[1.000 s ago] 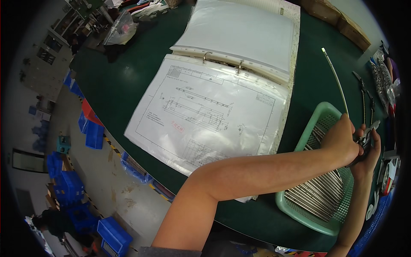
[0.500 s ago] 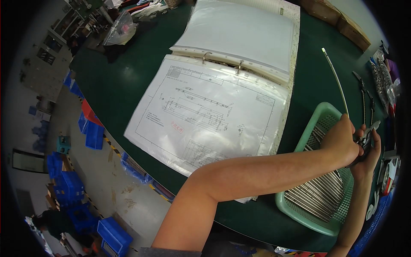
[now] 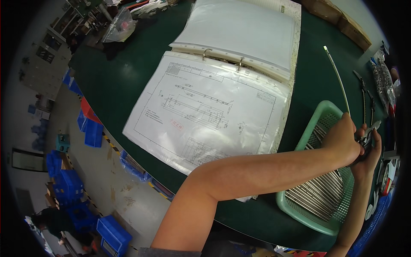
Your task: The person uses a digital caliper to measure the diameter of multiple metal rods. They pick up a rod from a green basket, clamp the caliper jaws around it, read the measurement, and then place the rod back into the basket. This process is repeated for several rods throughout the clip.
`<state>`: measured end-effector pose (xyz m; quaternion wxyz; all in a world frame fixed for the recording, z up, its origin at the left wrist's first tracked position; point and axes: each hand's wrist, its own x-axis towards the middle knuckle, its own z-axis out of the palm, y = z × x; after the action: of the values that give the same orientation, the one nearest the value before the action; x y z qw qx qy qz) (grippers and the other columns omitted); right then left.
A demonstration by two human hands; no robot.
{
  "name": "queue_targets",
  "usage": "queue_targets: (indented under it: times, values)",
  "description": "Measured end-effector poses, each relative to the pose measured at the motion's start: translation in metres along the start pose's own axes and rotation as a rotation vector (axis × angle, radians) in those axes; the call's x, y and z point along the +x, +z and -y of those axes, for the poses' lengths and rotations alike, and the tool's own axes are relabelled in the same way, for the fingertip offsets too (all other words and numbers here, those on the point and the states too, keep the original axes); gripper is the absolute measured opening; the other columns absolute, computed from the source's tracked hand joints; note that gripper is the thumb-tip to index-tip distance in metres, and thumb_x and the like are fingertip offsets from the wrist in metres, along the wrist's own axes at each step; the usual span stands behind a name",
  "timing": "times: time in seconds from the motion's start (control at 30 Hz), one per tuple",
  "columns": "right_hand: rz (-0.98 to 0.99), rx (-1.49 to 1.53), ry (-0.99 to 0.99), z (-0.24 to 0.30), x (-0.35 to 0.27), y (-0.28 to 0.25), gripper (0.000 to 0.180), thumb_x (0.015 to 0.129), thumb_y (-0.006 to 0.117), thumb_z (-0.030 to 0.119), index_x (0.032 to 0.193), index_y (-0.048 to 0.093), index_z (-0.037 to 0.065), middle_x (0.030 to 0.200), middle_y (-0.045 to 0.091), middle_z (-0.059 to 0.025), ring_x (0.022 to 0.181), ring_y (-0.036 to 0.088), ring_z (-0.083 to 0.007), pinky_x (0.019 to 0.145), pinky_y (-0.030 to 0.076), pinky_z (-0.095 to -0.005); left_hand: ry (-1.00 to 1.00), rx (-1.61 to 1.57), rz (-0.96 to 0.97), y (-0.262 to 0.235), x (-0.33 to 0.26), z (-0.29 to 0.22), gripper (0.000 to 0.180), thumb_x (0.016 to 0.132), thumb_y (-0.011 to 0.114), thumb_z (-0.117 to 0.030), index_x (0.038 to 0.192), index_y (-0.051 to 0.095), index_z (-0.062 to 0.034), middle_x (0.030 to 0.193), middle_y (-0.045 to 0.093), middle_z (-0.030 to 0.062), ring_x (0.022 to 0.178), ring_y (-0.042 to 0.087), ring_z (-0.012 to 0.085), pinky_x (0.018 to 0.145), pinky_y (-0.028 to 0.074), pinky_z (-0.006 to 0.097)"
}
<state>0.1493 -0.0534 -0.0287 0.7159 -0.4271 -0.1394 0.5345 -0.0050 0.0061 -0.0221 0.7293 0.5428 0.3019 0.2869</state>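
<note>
Over the right side of the table, my left hand (image 3: 341, 139) is closed around a thin metal rod (image 3: 338, 78), whose long end sticks up and away, leaning left. My right hand (image 3: 370, 156) meets it from below, fingers curled round a grey metal tool (image 3: 367, 133). That tool is mostly hidden by my fingers, so its kind is unclear. Both hands are over the right edge of a green plastic basket (image 3: 327, 105), where many similar metal rods (image 3: 317, 195) lie side by side. My left forearm crosses above the basket and hides part of the rods.
An open ring binder with a technical drawing (image 3: 201, 111) lies on the green table (image 3: 107, 85). Slim dark tools (image 3: 364, 96) lie beyond my hands, near plastic-bagged parts (image 3: 382, 81). Cardboard boxes (image 3: 336, 19) stand at the back. Blue bins (image 3: 113, 235) sit on the floor, near another person (image 3: 60, 225).
The rod's raised tip has shifted slightly right. Both hands keep nearly the same place and grip, and the whole view has moved a little.
</note>
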Motion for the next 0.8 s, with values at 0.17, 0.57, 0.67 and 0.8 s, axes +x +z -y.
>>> queue_targets:
  times: [0.17, 0.57, 0.67, 0.8]
  values:
    - [-0.014, -0.023, -0.007, 0.000, 0.000, 0.000, 0.028, 0.085, 0.043, 0.029, 0.096, 0.051, 0.004, 0.074, 0.056, -0.0041, 0.039, 0.037, -0.0084, 0.036, 0.031, -0.0188, -0.053, -0.027, 0.024, -0.001, 0.002, -0.001, 0.038, 0.064, 0.064, 0.001, 0.092, 0.039, 0.0043, 0.084, 0.055, 0.0164, 0.076, 0.059, 0.0275, 0.062, 0.047, 0.035]
    - [0.011, -0.012, 0.009, 0.000, 0.000, -0.003, 0.027, 0.085, 0.044, 0.028, 0.095, 0.051, 0.004, 0.074, 0.057, -0.0049, 0.039, 0.036, -0.0084, 0.037, 0.032, -0.0178, 0.000, 0.089, -0.033, 0.000, -0.001, 0.000, 0.037, 0.063, 0.064, 0.002, 0.091, 0.040, 0.0029, 0.086, 0.055, 0.0151, 0.078, 0.059, 0.0275, 0.063, 0.047, 0.036]
    - [0.004, -0.004, 0.013, 0.000, 0.001, -0.004, 0.027, 0.085, 0.044, 0.028, 0.095, 0.050, 0.004, 0.074, 0.057, -0.0053, 0.040, 0.036, -0.0084, 0.037, 0.032, -0.0179, -0.012, 0.044, -0.020, 0.000, 0.001, 0.001, 0.042, 0.062, 0.068, -0.006, 0.092, 0.040, 0.0034, 0.085, 0.054, 0.0186, 0.079, 0.057, 0.0301, 0.066, 0.045, 0.036]
    - [0.045, -0.012, 0.012, 0.001, 0.001, -0.005, 0.027, 0.085, 0.043, 0.028, 0.095, 0.050, 0.004, 0.075, 0.057, -0.0056, 0.041, 0.036, -0.0083, 0.037, 0.032, -0.0180, 0.012, 0.100, -0.045, 0.003, 0.003, 0.004, 0.034, 0.065, 0.062, 0.002, 0.090, 0.040, 0.0027, 0.084, 0.054, 0.0139, 0.076, 0.059, 0.0260, 0.060, 0.048, 0.035]
